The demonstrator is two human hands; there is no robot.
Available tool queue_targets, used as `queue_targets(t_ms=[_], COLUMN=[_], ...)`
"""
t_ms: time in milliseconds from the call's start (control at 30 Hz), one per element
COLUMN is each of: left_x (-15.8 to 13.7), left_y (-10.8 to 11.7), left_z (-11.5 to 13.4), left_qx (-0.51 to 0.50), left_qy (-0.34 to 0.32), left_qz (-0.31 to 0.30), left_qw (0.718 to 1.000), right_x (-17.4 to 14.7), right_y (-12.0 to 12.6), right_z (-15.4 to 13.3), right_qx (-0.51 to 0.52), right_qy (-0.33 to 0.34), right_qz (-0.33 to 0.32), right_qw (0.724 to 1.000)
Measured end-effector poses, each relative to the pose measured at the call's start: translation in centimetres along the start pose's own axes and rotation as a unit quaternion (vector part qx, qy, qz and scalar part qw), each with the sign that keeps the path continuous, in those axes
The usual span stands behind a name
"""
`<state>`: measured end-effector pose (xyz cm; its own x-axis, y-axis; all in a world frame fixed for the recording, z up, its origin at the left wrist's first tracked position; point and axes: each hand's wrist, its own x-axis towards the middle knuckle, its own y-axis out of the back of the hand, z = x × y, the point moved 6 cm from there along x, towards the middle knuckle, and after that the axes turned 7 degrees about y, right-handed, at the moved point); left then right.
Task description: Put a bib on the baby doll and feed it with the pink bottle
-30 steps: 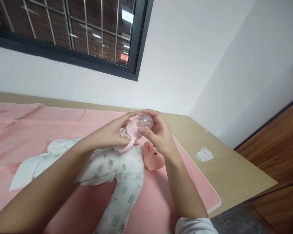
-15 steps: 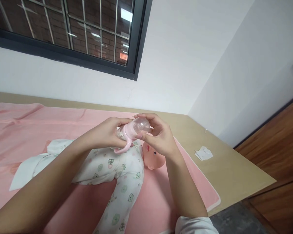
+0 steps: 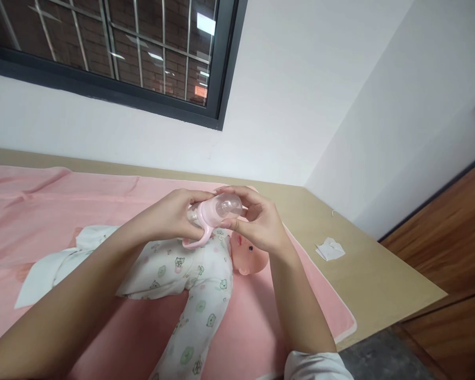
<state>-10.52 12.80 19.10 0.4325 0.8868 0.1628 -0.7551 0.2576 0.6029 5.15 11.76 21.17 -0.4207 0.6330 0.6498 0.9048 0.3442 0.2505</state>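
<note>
above doll (image 3: 206,274): left hand (image 3: 174,216) grips bottle (image 3: 211,214), right hand (image 3: 257,224) grip pinching its clear cap (image 3: 230,203).

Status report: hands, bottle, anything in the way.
Left hand grips baby bottle. Right hand on its clear cap. Doll lies beneath.

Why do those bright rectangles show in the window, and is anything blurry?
Head view: the window glass reflects ceiling lights as glare patches; light is soft and even, shadows faint. The wooden panel at the right edge is smeared, and straight edges bow slightly; both hands' grip on the baby bottle looks sharp.
</note>
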Motion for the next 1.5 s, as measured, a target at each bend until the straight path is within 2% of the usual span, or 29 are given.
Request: queue_targets(t_ms=[567, 867, 1200, 1300, 1367, 1500], left_x=[-0.2, -0.1, -0.3, 0.0, 0.3, 0.9], left_y=[-0.2, -0.1, 0.5, 1.0, 1.7, 3.7], left_z=[0.4, 0.7, 0.6, 0.0, -0.7, -2.4], left_qx=[-0.038, -0.036, -0.001, 0.024, 0.055, 0.107], left_qy=[-0.015, -0.021, -0.023, -0.007, 0.006, 0.036], left_qz=[-0.033, -0.017, 0.013, 0.034, 0.059, 0.124], left_qw=[0.999, 0.999, 1.000, 0.999, 0.997, 0.986], right_x=[0.0, 0.0, 0.3, 0.5, 0.7, 0.8], right_y=[-0.1, 0.1, 0.0, 1.5, 3.4, 9.0], right_z=[-0.3, 0.2, 0.7, 0.7, 1.2, 5.2], right_qx=[-0.002, 0.010, 0.000, -0.033, -0.065, -0.161], right_qy=[-0.003, -0.006, 0.026, 0.051, 0.067, 0.042], right_qz=[-0.012, -0.015, 0.011, 0.064, 0.109, 0.183], right_qw=[1.000, 1.000, 1.000, 0.996, 0.990, 0.969])
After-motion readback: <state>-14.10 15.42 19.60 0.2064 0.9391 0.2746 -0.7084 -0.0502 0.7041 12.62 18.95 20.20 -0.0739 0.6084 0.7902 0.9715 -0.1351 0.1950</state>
